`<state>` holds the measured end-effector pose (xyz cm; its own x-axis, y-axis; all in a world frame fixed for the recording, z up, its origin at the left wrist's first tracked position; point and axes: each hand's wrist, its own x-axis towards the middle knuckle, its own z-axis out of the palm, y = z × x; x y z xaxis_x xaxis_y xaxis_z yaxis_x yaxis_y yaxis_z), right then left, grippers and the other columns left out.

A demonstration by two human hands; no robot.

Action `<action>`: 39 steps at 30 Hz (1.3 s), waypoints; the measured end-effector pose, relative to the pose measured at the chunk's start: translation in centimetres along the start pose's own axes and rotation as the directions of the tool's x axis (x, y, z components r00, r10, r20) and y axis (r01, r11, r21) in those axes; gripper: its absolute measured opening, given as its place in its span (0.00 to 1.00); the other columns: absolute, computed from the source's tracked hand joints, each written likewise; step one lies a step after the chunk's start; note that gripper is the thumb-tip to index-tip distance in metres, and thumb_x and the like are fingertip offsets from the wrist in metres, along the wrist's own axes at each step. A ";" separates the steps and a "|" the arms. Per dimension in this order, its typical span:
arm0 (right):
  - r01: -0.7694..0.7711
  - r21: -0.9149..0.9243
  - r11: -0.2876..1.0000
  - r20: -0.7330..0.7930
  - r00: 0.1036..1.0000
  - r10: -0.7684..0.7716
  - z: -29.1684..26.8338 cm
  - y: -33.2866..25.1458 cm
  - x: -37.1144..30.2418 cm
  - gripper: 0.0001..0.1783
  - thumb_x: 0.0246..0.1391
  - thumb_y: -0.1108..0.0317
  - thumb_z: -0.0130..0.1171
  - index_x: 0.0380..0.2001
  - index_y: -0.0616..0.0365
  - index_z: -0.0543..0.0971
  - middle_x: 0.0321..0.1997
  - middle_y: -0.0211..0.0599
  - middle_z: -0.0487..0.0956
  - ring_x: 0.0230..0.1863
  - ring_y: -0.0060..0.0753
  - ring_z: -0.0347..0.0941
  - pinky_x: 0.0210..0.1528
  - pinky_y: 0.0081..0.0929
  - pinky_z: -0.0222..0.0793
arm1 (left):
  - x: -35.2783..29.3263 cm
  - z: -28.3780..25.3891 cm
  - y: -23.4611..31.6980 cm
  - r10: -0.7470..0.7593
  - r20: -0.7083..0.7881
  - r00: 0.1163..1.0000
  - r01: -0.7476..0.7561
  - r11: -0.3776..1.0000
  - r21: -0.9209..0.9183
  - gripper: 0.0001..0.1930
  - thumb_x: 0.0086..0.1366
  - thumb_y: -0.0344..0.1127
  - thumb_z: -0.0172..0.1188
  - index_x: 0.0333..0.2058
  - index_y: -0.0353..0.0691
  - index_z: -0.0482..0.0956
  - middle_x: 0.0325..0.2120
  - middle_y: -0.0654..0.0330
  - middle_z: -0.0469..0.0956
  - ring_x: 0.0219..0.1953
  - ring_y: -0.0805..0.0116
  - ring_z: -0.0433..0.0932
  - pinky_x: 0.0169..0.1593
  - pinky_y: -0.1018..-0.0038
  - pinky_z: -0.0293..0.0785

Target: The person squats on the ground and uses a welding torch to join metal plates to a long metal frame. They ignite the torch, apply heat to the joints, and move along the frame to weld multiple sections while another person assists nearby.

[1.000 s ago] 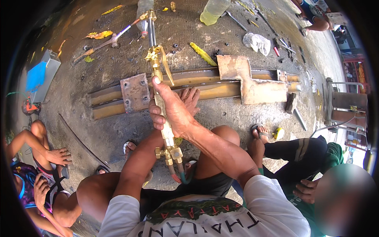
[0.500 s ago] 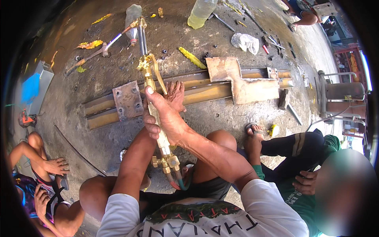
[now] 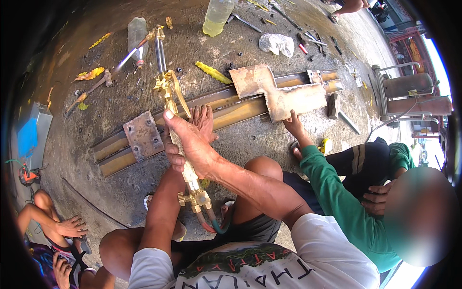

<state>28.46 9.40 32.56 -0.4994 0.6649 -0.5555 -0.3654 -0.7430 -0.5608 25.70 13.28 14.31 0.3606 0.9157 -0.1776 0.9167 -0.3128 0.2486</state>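
My right hand (image 3: pixel 192 147) is wrapped round the handle of a brass cutting torch (image 3: pixel 166 91), thumb along its top. The torch stands tilted up and away. From its tip a pale bluish flame (image 3: pixel 127 59) points down to the left. Beneath the torch, my left hand (image 3: pixel 203 124) lies with fingers spread on a pair of long steel channels (image 3: pixel 236 113). My left forearm passes under the torch handle. Left of that hand a square steel plate with holes (image 3: pixel 143 136) rests across the channels. Farther right lies a stepped rusty plate (image 3: pixel 284 96).
A person in green sleeves at right touches the stepped plate with one hand (image 3: pixel 294 126). A hammer (image 3: pixel 333 107), another hammer (image 3: pixel 107 78), plastic bottles (image 3: pixel 137 38) and hand tools lie around. Gas cylinders (image 3: pixel 409 85) stand at right. Another person (image 3: pixel 67 226) crouches at left.
The view has shifted, so the scene sits farther left. The person in green has reached a hand to the stepped plate's edge. My hands keep their places on the torch and channels.
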 end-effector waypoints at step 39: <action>0.128 0.060 0.990 -0.078 0.989 -0.123 -1.6 -0.9 0.3 0.28 0.60 0.34 0.57 0.38 0.46 0.64 0.17 0.24 0.62 0.10 0.16 0.57 0.10 0.19 0.56 | -1.0 1.1 7.7 0.258 -0.212 0.942 -0.332 0.795 -0.507 0.29 0.58 0.38 0.67 0.56 0.30 0.73 0.55 0.45 0.73 0.59 0.46 0.69 0.63 0.57 0.66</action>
<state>29.89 10.40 31.88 -0.3879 0.7553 -0.5283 -0.4730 -0.6550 -0.5892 32.56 9.68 15.30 0.5401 0.8357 0.0990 0.5220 -0.4250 0.7395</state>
